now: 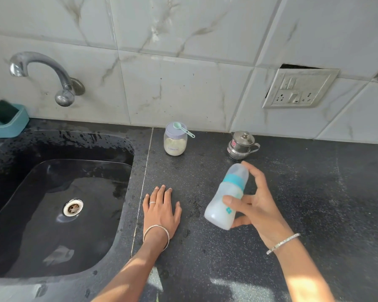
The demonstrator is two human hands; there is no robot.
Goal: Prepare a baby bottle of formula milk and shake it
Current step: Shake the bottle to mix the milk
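The baby bottle (227, 196) is held above the dark counter (314, 203), tilted with its capped top pointing away and to the right. It has a clear cap, a teal ring and whitish milk inside. My right hand (254, 203) is shut on its lower half, thumb across the front. My left hand (162, 211) lies flat on the counter, palm down, fingers apart, to the left of the bottle. A formula jar (175, 142) with pale powder stands near the wall, a teal scoop (182, 128) resting on its lid.
A small steel lidded pot (241, 146) stands near the wall behind the bottle. A black sink (52, 203) lies at the left, with a tap (42, 71) above and a teal holder (7, 120) at its corner. A wall socket (299, 89) is at the right.
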